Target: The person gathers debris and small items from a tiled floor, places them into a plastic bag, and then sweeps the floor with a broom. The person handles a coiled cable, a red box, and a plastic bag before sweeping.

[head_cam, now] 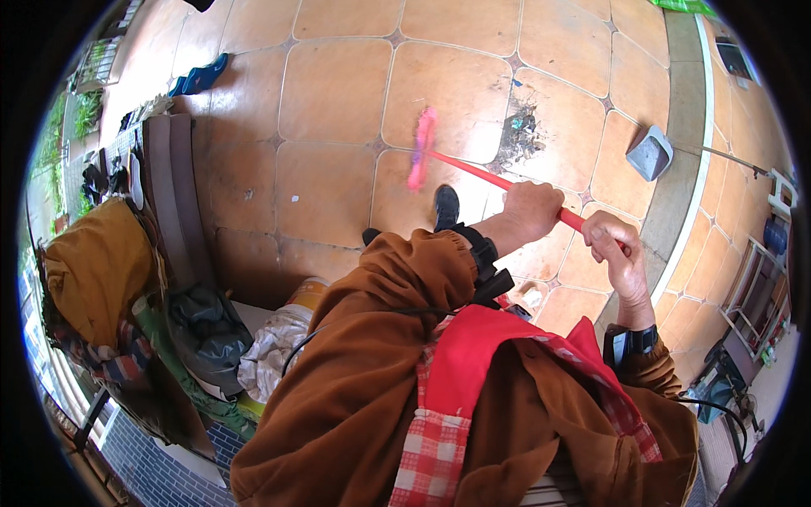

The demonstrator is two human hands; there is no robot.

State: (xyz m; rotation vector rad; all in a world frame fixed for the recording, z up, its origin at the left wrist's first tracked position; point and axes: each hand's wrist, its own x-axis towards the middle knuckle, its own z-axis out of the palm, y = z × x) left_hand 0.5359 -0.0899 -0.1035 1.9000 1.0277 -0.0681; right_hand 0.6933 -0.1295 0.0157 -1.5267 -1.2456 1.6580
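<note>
My left hand (533, 209) is closed around the middle of a red broom handle (472, 170). Nearer the handle's upper end, my right hand (611, 244) also grips it. The pink broom head (422, 149) is on the tiled floor in front of my shoe, slightly blurred. To its right lies a pile of dark debris (523, 133) with small blue-green bits in it. Farther right is a grey dustpan (651, 154) with a long thin handle, at the strip along the tile edge.
Blue footwear (201, 77) lies on the floor at upper left. At left are a brown bench-like piece (180, 190), a mustard cloth (101, 266), a dark plastic bag (206, 329) and a crumpled whitish bag (275, 345). A metal rack (754, 291) stands at the right.
</note>
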